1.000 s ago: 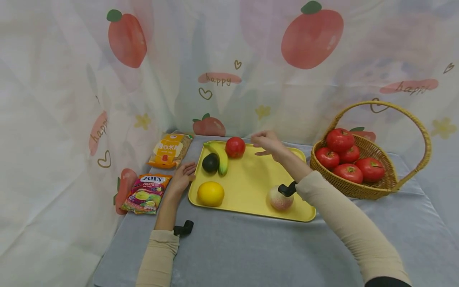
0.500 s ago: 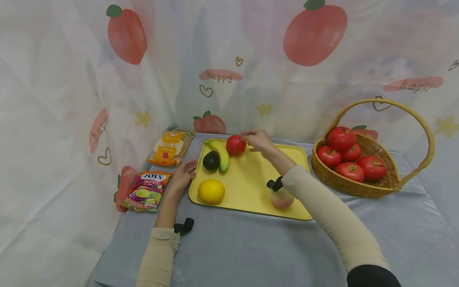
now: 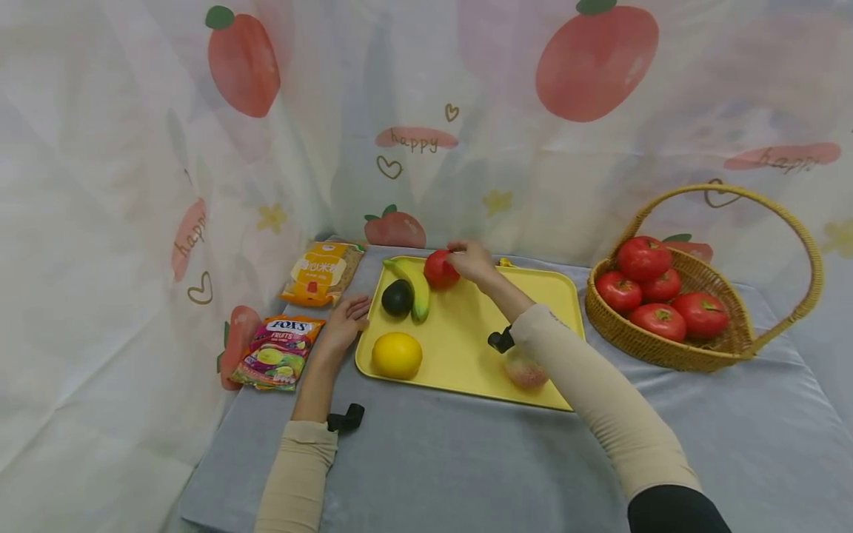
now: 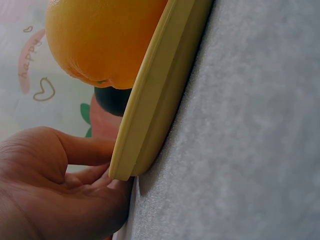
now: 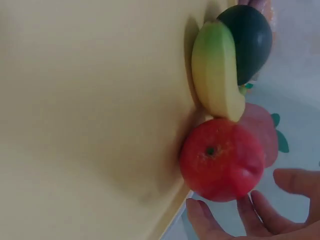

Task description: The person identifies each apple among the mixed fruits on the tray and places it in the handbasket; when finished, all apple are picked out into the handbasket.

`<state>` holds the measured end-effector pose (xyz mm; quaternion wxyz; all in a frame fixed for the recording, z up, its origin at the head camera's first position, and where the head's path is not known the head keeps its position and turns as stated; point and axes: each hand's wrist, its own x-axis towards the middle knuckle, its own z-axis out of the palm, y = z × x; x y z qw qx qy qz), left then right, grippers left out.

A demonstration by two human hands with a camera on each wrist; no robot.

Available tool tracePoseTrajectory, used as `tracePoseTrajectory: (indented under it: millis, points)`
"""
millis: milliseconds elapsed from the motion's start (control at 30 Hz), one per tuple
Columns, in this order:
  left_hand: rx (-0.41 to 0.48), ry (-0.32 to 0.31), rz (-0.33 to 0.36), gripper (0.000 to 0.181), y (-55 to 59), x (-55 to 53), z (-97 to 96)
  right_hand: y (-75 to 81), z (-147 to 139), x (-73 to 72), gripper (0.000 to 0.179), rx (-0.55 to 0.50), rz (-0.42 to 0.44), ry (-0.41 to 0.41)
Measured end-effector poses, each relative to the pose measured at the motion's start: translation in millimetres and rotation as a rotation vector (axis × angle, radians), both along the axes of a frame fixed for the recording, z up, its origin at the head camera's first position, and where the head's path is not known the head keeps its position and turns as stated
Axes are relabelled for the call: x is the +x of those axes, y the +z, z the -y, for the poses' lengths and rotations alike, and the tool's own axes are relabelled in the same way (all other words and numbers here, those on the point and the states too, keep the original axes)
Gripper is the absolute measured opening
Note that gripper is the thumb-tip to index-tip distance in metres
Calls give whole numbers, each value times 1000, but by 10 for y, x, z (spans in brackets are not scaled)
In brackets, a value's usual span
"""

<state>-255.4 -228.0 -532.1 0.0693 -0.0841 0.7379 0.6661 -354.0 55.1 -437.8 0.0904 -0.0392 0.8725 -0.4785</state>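
My left hand (image 3: 348, 321) rests against the left edge of the yellow tray (image 3: 460, 348), its fingers extended and its thumb right at the rim (image 4: 122, 150). My right hand (image 3: 472, 263) reaches to the back of the tray, beside a red tomato (image 3: 441, 271). In the right wrist view its fingertips (image 5: 196, 207) are right at the tomato's side, while the thumb stands apart from it. Next to the tomato lie a banana (image 3: 416, 287) and a dark avocado (image 3: 397, 298). A yellow citrus fruit (image 3: 397, 355) sits at the front left; a peach (image 3: 525, 371) is partly hidden under my right sleeve.
At the right stands a wicker basket (image 3: 673, 359) with a tall handle, holding several red tomatoes (image 3: 658, 320). Left of the tray lie an orange bag of grain (image 3: 323, 272) and a Fox's candy bag (image 3: 280, 352). A printed curtain (image 3: 426, 74) hangs right behind the table.
My right hand has moved left over the tray to the red tomato and now partly covers it. The left hand has stayed at the tray's edge.
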Motion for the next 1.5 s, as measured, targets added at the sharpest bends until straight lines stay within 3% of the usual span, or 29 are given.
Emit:
tracePoseTrajectory:
  millis: [167,300,400,600,800,967,1167,1367,1500]
  points:
    - [3,-1,1,55,8,-5,-17,-25,13,6,50,101,-61,50]
    - [3,-8,1,56,9,-12,-29,-35,5,31,48,94,-53,66]
    - [3,-1,3,56,19,-7,-35,-42,-13,45,46,43,-13,69]
    - [-1,10,13,56,23,2,-35,-44,-101,39,52,-80,144,118]
    - [-5,10,19,56,27,8,-29,-41,-175,76,23,-124,238,133]
    - [4,9,13,57,31,11,-26,-83,-212,90,34,-122,254,113]
    - [12,4,8,57,36,11,-29,-132,-252,66,30,-138,330,102]
    - [7,7,11,57,47,13,-28,-113,-260,41,50,-174,385,162]
    - [-2,7,13,57,34,15,-25,-86,-255,50,51,-174,401,194]
